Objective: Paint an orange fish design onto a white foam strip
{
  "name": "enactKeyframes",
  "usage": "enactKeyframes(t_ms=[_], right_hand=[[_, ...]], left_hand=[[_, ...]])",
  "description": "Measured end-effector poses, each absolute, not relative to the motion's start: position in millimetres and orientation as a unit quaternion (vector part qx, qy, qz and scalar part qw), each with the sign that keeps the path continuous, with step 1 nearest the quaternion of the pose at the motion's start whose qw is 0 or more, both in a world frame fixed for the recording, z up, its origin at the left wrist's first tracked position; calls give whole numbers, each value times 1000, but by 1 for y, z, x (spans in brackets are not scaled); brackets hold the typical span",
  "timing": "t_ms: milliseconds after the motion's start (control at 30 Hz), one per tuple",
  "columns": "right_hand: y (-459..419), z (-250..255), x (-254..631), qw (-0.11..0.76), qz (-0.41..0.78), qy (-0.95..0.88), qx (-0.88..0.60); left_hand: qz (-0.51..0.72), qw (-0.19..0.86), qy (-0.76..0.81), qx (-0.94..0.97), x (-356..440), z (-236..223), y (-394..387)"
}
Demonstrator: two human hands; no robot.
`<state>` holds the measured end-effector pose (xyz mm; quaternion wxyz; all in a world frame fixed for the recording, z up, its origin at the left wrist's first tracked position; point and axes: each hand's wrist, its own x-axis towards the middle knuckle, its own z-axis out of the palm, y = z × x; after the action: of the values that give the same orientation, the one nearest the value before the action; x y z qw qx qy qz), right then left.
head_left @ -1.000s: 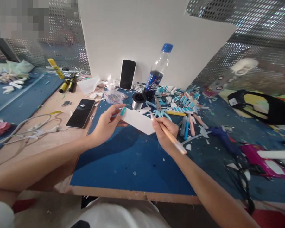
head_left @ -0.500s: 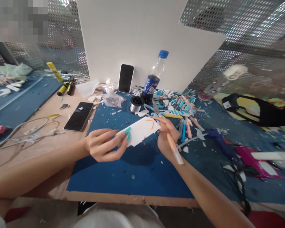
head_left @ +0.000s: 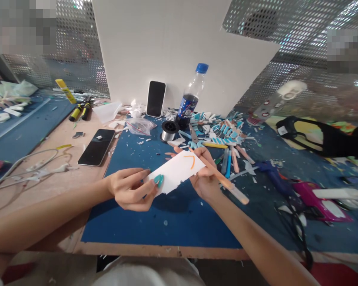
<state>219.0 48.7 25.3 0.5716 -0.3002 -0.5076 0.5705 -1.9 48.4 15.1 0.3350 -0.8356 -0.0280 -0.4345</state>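
A small white piece of paper point(head_left: 179, 169) with a ragged lower edge is held above the blue mat point(head_left: 164, 234). A curved, angled orange line marks its right end. My left hand point(head_left: 135, 190) is closed on the paper's left end, its green-nailed thumb on top. My right hand point(head_left: 205, 180) grips an orange marker point(head_left: 226, 183), whose rear end points down to the right. Fingers of that hand also lie behind the paper's right end and against its edge. The marker's tip is partly hidden near the paper's top edge.
Behind stand a cola bottle point(head_left: 188, 105), a wire spool point(head_left: 169, 131) and an upright phone point(head_left: 156, 99). Foam scraps point(head_left: 225, 131) and markers point(head_left: 228, 163) lie to the right, with a blue glue gun point(head_left: 274, 176) beyond. Another phone point(head_left: 97, 147) and pliers point(head_left: 81, 111) are left.
The right hand has shifted slightly, with the marker now tilted further to the right and fingers behind the paper. The orange mark on the paper shows an added stroke. The view moved slightly.
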Motion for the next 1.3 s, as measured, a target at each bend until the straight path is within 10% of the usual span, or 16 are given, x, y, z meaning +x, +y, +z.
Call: enactKeyframes(t_ms=[200, 500, 1300], right_hand=[[51, 35, 222, 531, 631, -494, -276], [51, 34, 223, 524, 645, -513, -215], [52, 28, 225, 459, 700, -498, -227]], left_hand=[[-329, 179, -112, -921, 0, 13, 48], [-397, 329, -38, -856, 7, 9, 49], [-358, 225, -34, -905, 5, 10, 45]])
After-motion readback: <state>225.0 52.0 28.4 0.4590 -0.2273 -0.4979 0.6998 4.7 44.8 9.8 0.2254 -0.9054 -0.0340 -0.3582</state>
